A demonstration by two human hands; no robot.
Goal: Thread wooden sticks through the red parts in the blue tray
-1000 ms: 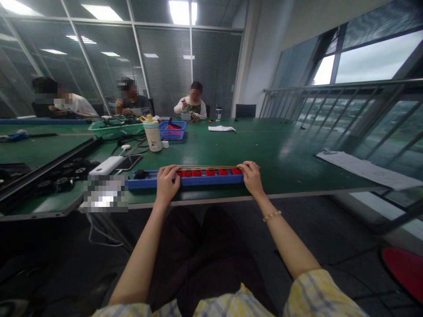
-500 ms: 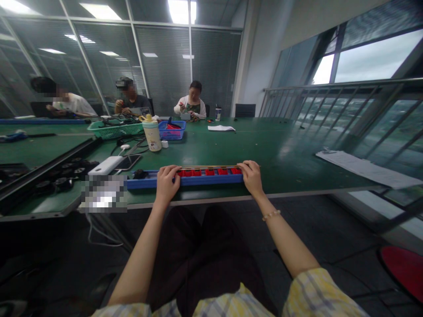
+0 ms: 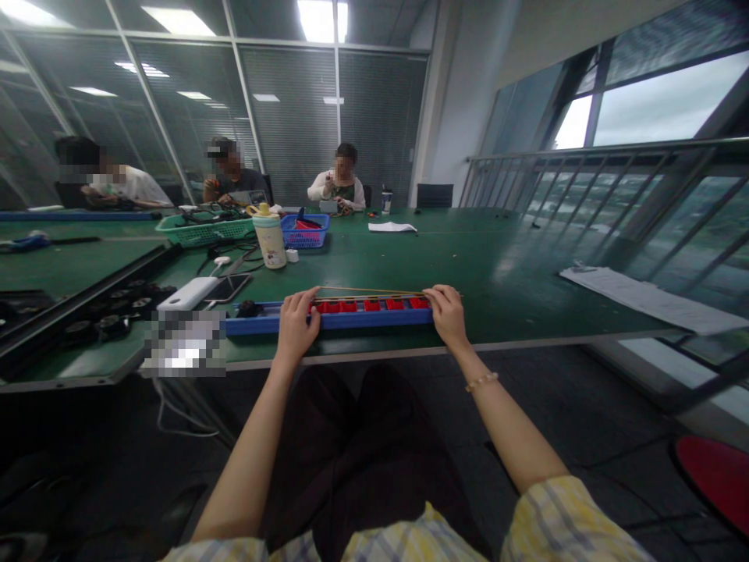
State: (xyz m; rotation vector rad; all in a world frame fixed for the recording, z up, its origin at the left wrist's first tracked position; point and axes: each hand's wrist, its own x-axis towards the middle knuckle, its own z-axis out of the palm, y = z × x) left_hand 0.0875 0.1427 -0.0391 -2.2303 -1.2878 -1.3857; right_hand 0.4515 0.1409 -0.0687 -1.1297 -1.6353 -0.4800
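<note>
Two hands: what do they hold?

Left hand [image 3: 297, 324] and right hand [image 3: 448, 316] curl over opposite ends of thin rods [image 3: 374, 293] along a blue tray [image 3: 351, 321] near the green table's [image 3: 527, 312] edge; whether they grip, I cannot tell.

How far along?

Red blocks [image 3: 371, 305] sit in a row in the tray; the rods lie above, not yet seated.

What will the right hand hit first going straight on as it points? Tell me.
The right hand would meet the thin rods over the blue tray first, though depth is unclear from this view.
</note>
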